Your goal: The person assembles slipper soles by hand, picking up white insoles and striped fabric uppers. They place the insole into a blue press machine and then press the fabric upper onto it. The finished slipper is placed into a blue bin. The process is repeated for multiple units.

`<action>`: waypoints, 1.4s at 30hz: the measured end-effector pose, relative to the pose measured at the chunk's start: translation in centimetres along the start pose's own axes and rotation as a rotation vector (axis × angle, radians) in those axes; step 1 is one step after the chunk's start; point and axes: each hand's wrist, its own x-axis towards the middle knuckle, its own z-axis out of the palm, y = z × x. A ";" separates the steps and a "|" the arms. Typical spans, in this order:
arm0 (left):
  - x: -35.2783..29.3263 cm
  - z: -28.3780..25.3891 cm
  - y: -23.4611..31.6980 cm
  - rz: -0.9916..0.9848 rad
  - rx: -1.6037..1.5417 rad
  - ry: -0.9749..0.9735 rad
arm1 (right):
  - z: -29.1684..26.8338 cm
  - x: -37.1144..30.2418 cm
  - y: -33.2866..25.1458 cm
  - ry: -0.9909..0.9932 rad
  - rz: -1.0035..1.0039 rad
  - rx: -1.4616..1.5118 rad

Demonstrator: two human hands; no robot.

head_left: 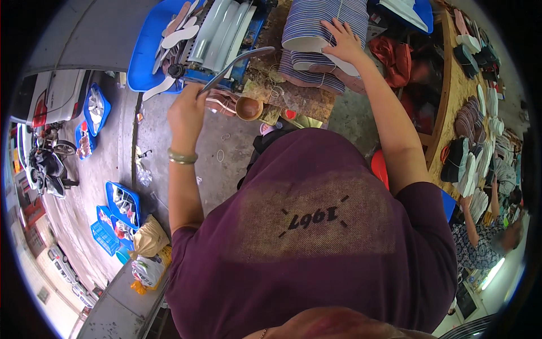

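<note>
My left hand [186,113] is closed around one end of a thin, curved grey strip [241,57], which looks like an insole seen edge-on. The strip rises to the right in front of a blue-framed machine with pale rollers [213,34]. My right hand [344,44] rests with spread fingers on a stack of blue-and-white striped insoles [307,25]. Below it lies a second group of striped insoles [309,78] with white and brownish undersides. Both groups sit on a stained worktable [261,72].
A blue tub [138,62] of loose insoles stands left of the machine. A brown bowl [248,108] is at the table's near edge. Red cloth or plastic [389,61] lies to the right, beside a wooden bench [451,107] with insole piles. Another person [480,243] is at far right.
</note>
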 end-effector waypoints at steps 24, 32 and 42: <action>-3.2 5.6 3.5 -0.405 -0.788 -0.182 | -5.8 -9.9 -15.8 -0.596 -0.491 0.099; -2.3 4.8 1.2 -0.692 -1.617 0.036 | -5.6 -8.1 -15.6 -0.054 -0.597 0.359; -0.5 4.7 1.1 -0.421 -1.025 0.037 | -2.9 -3.7 -15.2 -0.188 -0.571 0.403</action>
